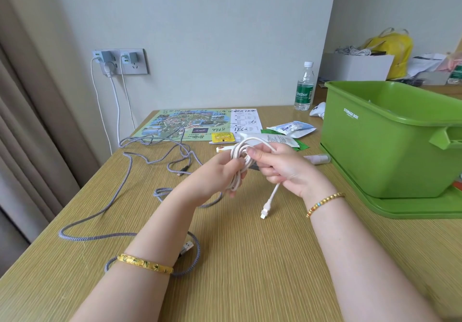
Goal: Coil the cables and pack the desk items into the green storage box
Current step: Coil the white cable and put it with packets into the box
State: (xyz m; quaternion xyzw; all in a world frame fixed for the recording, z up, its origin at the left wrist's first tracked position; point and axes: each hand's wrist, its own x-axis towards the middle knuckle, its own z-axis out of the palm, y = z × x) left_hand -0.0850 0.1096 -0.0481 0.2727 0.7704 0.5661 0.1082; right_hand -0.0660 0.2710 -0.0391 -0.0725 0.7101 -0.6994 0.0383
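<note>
Your left hand point(220, 171) grips a smooth white cable point(240, 161) wound in loops; your right hand point(280, 166) pinches its top, plug end dangling. Braided grey cables point(130, 171) sprawl loose on the wood-grain surface point(250, 259). At right sits the glossy green box point(390, 146).

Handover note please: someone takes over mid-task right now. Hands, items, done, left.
Left hand: grips the white cable coil above the desk.
Right hand: pinches the same cable; its plug end hangs loose below.
Green box: open, at right, standing on its lid.
Done: white cable mostly coiled.
Left: finish it and box it; coil the grey cables sprawled at left; pack the map, packets, tube and bottle.
</note>
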